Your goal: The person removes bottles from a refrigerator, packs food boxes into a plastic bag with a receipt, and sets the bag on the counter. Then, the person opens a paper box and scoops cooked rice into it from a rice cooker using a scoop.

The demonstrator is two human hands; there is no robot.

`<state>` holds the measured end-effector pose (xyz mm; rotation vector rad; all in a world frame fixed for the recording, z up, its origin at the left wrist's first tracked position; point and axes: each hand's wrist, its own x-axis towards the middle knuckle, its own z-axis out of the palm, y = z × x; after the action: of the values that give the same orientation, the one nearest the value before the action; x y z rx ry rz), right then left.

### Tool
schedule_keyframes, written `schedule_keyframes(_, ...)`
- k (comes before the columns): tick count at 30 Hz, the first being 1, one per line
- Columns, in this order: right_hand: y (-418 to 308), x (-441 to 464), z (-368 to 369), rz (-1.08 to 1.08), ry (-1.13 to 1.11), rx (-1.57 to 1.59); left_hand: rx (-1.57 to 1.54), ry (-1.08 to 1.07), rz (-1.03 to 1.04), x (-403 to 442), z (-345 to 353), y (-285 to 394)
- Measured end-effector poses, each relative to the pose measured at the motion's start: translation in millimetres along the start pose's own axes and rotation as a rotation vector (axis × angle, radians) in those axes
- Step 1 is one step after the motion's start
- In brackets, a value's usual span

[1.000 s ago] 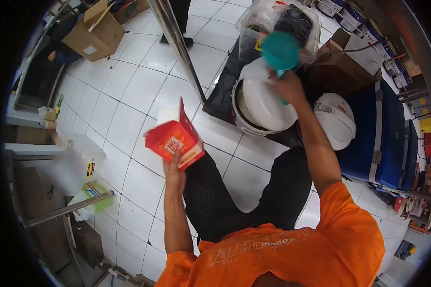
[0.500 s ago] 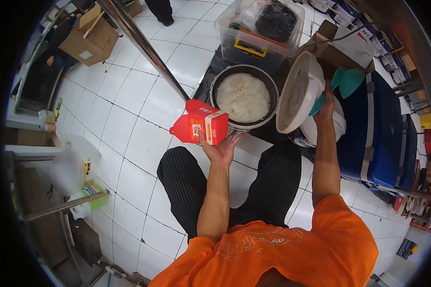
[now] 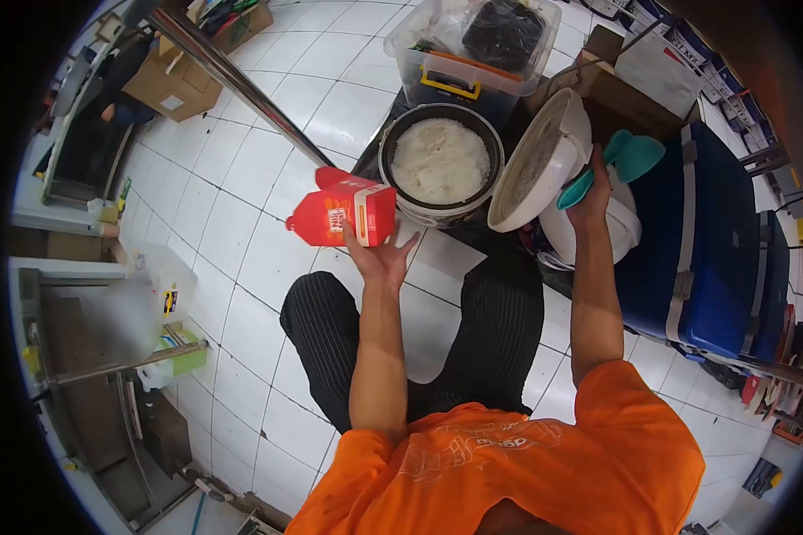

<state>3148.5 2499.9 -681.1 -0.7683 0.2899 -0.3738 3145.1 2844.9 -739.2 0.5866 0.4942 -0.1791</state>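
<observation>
My left hand (image 3: 382, 259) holds a red paper box (image 3: 343, 211) with its flaps open, just left of the rice cooker (image 3: 430, 214). White rice (image 3: 439, 160) shows inside the cooker's open pot. In my right hand (image 3: 591, 198) is a green scoop (image 3: 633, 159), its handle pointing down and left. The cooker's white lid (image 3: 544, 160) stands tilted open beside that hand, which is against or very near its edge. A second white cooker (image 3: 608, 234) sits under and behind my right hand.
Behind the pot is a clear plastic bin (image 3: 464, 76). Blue cooler boxes (image 3: 714, 259) stand at the right. A metal pole (image 3: 241, 89) slants down at the upper left. An open cardboard box (image 3: 178, 85) and a green-liquid jug (image 3: 180, 357) are at the left.
The lid has swung open, exposing the rice. My right hand moved right with the scoop. My left hand brought the red box rightward to the pot, then slightly back left.
</observation>
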Motion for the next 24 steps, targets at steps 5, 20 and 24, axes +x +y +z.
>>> schedule_keyframes(5, 1, 4, -4, -0.007, 0.023, 0.013, 0.298, 0.096, 0.286, -67, 11, 25)
schedule_keyframes(20, -10, -197, 120, -0.336, -0.045, -1.478, 0.707, -0.125, 0.339, -10, -48, 153)
schedule_keyframes(24, 57, -170, 186, -0.050, -0.185, -1.664, 0.861, -0.253, 0.323, 41, -56, 160)
